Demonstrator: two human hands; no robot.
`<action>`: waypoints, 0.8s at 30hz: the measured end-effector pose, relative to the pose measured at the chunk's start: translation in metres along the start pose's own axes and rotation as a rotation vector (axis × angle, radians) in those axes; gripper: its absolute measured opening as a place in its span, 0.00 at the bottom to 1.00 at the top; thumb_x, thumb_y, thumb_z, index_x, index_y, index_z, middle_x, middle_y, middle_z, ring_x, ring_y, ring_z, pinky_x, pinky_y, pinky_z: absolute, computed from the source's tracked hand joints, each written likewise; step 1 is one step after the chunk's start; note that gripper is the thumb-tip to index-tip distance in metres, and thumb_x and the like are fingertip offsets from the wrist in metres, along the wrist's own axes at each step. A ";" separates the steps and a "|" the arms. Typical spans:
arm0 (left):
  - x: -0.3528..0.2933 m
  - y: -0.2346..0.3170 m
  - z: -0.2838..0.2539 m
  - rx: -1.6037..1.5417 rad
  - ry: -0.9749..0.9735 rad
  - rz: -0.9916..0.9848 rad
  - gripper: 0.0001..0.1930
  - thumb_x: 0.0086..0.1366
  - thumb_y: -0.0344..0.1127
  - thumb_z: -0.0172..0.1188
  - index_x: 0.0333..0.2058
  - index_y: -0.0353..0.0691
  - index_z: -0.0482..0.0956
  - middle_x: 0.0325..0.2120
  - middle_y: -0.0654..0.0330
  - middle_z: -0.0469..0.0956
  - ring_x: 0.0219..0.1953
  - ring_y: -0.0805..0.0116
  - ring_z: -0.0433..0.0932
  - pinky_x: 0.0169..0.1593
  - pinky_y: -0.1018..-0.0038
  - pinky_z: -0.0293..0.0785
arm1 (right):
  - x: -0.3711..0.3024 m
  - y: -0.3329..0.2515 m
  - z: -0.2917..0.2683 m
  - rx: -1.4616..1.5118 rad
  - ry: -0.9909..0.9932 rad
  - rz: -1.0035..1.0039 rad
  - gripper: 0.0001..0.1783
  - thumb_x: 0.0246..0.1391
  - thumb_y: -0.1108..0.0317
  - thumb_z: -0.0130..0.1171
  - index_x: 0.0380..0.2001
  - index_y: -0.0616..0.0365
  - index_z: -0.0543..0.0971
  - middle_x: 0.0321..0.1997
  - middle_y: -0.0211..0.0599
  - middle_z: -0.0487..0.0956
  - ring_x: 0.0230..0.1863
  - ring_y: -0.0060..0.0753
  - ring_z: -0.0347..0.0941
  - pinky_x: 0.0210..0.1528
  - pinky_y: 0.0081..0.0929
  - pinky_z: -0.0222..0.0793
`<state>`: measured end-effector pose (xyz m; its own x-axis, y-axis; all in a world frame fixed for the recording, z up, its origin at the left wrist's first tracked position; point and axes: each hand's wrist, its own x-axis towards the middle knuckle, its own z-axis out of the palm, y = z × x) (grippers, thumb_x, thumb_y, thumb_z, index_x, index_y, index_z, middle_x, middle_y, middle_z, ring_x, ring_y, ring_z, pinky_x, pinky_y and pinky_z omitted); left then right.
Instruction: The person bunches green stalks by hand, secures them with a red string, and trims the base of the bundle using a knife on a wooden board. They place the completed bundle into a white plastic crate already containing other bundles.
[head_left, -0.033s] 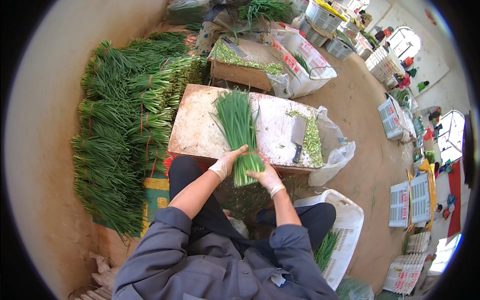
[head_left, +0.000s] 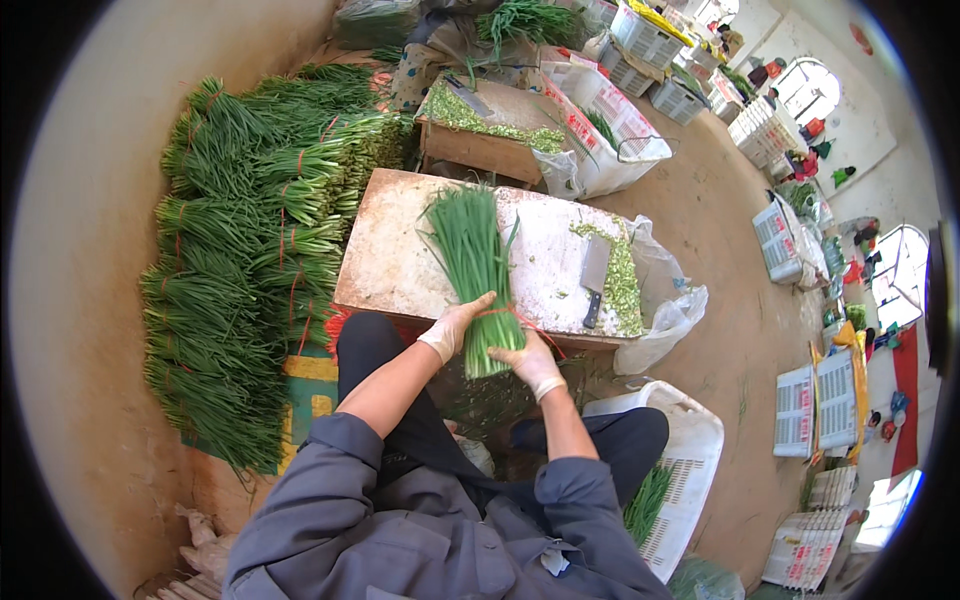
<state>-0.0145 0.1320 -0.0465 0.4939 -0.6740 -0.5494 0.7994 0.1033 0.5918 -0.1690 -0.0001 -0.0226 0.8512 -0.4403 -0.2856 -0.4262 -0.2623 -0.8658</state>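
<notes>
A bunch of green chives [head_left: 468, 240] lies at a slant over the near edge of the work board [head_left: 390, 235], its leaves on the board and its pale stems jutting toward me. A red tie [head_left: 500, 311] goes round the stems, with a loose end trailing right. My left hand [head_left: 450, 328], in a pale glove, grips the bunch's left side near the tie. At the right, my gloved right hand [head_left: 528, 362] clasps the stems below the tie, thumb on top. A cleaver [head_left: 595, 270] with a black handle rests on the board's right side, beside chopped trimmings [head_left: 624, 290].
Tied chive bunches [head_left: 235, 270] are stacked on the left by the wall. A white crate [head_left: 695, 440] holding chives stands beside my right knee. Clear plastic [head_left: 665, 325] hangs off the board's right edge. Beyond are another board [head_left: 500, 105] with a knife and a white crate [head_left: 640, 150].
My right hand has shifted slightly left and down along the stems, its thumb further over them. The bunch has moved a little left and toward me. My left hand stays nearly in place.
</notes>
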 end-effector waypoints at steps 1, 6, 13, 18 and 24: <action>-0.001 -0.001 -0.007 -0.031 0.009 0.030 0.29 0.62 0.50 0.75 0.55 0.38 0.80 0.48 0.54 0.84 0.49 0.57 0.83 0.53 0.58 0.80 | -0.011 -0.017 0.008 -0.213 0.022 0.062 0.43 0.42 0.50 0.80 0.57 0.65 0.76 0.53 0.51 0.83 0.55 0.49 0.80 0.59 0.41 0.74; 0.001 -0.001 -0.002 -0.238 -0.075 0.049 0.25 0.65 0.51 0.71 0.53 0.40 0.81 0.46 0.55 0.85 0.46 0.57 0.84 0.54 0.57 0.81 | -0.073 -0.080 0.027 -0.742 0.247 0.055 0.46 0.41 0.38 0.77 0.51 0.65 0.74 0.50 0.60 0.80 0.48 0.65 0.81 0.52 0.52 0.77; -0.006 0.010 0.035 -0.286 -0.418 0.102 0.27 0.69 0.49 0.66 0.58 0.36 0.77 0.50 0.54 0.84 0.51 0.58 0.84 0.58 0.60 0.79 | -0.090 -0.063 0.003 -0.738 0.345 -0.102 0.58 0.42 0.35 0.77 0.63 0.71 0.66 0.59 0.65 0.76 0.55 0.66 0.78 0.57 0.47 0.76; -0.034 0.004 0.062 -0.158 -0.496 0.214 0.29 0.61 0.34 0.74 0.59 0.34 0.75 0.50 0.54 0.83 0.49 0.60 0.84 0.56 0.63 0.80 | -0.074 -0.102 -0.030 -0.084 0.257 -0.107 0.59 0.48 0.44 0.79 0.71 0.65 0.60 0.64 0.55 0.76 0.64 0.50 0.75 0.65 0.39 0.70; -0.050 0.000 0.073 0.073 -0.555 0.234 0.34 0.61 0.34 0.73 0.64 0.34 0.71 0.54 0.54 0.80 0.54 0.63 0.80 0.59 0.66 0.76 | -0.027 -0.111 -0.038 0.391 0.483 -0.462 0.41 0.54 0.66 0.78 0.65 0.63 0.67 0.58 0.40 0.79 0.56 0.35 0.77 0.59 0.33 0.74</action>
<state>-0.0643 0.1124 0.0235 0.3857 -0.9224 -0.0215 0.6555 0.2575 0.7099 -0.1559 0.0085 0.0969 0.6505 -0.7087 0.2733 0.1553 -0.2281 -0.9612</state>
